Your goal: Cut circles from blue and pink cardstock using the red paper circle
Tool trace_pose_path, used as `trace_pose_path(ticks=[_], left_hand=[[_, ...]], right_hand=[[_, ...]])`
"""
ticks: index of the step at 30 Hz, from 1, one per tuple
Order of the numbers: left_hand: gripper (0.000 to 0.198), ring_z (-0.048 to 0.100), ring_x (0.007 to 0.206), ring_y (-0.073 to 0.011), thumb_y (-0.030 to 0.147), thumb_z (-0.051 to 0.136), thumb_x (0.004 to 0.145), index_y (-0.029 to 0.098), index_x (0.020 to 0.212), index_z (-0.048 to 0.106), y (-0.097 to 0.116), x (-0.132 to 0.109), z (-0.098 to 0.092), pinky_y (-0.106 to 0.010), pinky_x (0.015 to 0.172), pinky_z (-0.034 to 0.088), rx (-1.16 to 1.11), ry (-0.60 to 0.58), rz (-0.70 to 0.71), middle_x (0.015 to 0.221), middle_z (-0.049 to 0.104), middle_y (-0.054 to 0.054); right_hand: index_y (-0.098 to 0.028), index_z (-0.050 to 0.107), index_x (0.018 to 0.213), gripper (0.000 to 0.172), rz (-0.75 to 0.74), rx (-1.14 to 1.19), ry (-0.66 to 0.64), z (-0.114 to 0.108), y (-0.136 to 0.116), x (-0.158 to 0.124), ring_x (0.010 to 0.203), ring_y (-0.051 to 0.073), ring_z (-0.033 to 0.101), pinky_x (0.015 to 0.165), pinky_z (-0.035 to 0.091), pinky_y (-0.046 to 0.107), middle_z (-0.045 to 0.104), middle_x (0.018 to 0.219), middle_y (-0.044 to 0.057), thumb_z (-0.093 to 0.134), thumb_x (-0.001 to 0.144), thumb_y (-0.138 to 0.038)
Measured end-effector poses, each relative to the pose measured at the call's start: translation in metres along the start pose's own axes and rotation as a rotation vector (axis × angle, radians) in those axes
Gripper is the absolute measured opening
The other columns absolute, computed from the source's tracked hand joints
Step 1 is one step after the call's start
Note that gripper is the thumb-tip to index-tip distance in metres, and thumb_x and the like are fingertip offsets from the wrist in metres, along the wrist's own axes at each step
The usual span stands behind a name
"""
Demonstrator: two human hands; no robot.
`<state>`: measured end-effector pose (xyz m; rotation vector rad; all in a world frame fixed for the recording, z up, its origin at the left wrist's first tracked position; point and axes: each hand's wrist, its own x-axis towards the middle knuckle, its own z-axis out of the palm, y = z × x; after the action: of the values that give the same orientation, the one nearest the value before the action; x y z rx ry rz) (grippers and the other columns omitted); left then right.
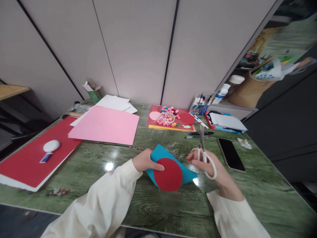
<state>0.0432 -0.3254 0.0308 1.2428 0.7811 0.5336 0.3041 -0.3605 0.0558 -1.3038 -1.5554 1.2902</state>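
Scissors, pointing forward, are held in the curled right grip, just beside blue paper and red disc pinched in the left grip.

Round paper disc is showing plain red; folded-looking craft paper behind it, blue. Scissors are showing white handles. Sleeves are showing plain cream. Tabletop is displaying green, streaked wood grain.
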Motion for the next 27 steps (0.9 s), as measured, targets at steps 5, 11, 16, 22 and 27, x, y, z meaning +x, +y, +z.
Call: trace_pose_path(ticks=[5,11,16,22,27], left_hand=[[0.039,0.065,0.083,-0.0267,0.032,0.075,0.053,0.012,0.087,0.07,-0.009,0.003,0.008,-0.034,0.073,0.052,0.123,-0.083,-0.039,0.089,0.071,-0.01],[0.041,0.065,0.082,-0.0253,0.034,0.075,0.054,0.013,0.089,0.07,-0.012,0.003,0.005,-0.032,0.071,0.052,0.171,-0.126,-0.033,0.09,0.071,-0.009],[0.037,0.065,0.075,-0.0231,0.038,0.076,0.051,0.012,0.077,0.07,-0.017,0.006,0.001,-0.03,0.065,0.051,0.289,-0.148,-0.084,0.08,0.072,-0.007],[0.037,0.062,0.066,-0.0202,0.035,0.079,0.045,0.011,0.071,0.07,-0.016,0.009,0.0,-0.028,0.061,0.048,0.194,-0.065,-0.13,0.07,0.07,-0.004],[0.052,0.059,0.053,-0.0141,0.062,0.06,0.06,0.011,0.071,0.065,-0.006,0.008,-0.002,-0.023,0.051,0.044,-0.32,0.221,-0.081,0.061,0.067,-0.005]], right_hand=[[-0.017,0.045,0.069,0.033,0.032,0.031,-0.196,0.026,-0.001,0.003,0.058,0.012,0.044,0.052,0.034,0.023,0.05,0.065,-0.001,0.067,0.066,-0.041],[-0.015,0.051,0.075,0.034,0.126,0.005,-0.238,0.037,0.001,0.005,0.051,0.008,0.036,0.046,0.028,0.02,0.043,0.058,-0.006,0.072,0.06,-0.036],[-0.015,0.051,0.065,0.027,0.161,-0.058,-0.298,0.04,0.005,0.006,0.048,0.008,0.035,0.044,0.025,0.02,0.042,0.051,-0.006,0.07,0.061,-0.034],[-0.016,0.048,0.062,0.026,0.163,-0.087,-0.245,0.04,0.008,0.009,0.048,0.008,0.034,0.044,0.024,0.021,0.04,0.051,-0.006,0.068,0.062,-0.033],[-0.017,0.047,0.062,0.029,0.106,0.04,0.014,0.029,0.016,0.013,0.048,0.008,0.032,0.046,0.024,0.022,0.037,0.052,-0.007,0.07,0.062,-0.035]])
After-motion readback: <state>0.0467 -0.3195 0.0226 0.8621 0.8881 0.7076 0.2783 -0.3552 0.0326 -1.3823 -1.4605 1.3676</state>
